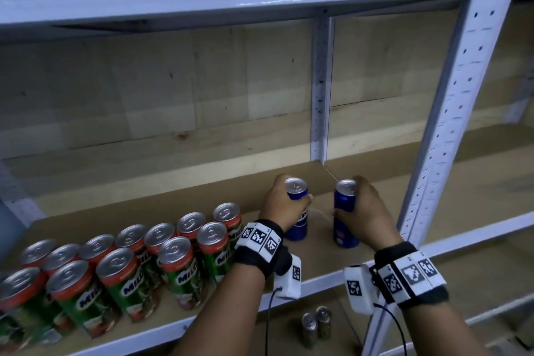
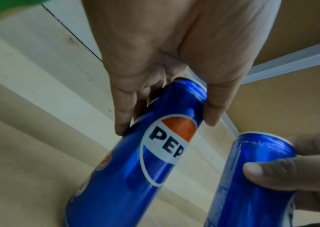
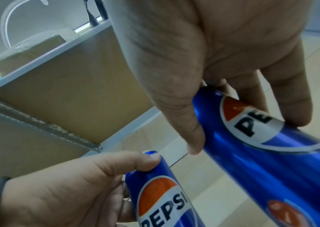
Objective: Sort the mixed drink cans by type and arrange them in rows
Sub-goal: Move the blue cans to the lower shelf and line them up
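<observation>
My left hand [image 1: 284, 205] grasps one blue Pepsi can [image 1: 297, 211] near its top, thumb and fingers curled round it. My right hand [image 1: 365, 211] grasps a second Pepsi can [image 1: 344, 214] the same way. Both cans stand upright on the shelf [image 1: 289, 257], near each other but apart, toward its right end and close to the front edge. Green Milo cans [image 1: 161, 257] stand in two rows along the front edge, left of my left hand. Two more cans [image 1: 316, 326] sit on the lower shelf; label unreadable.
</observation>
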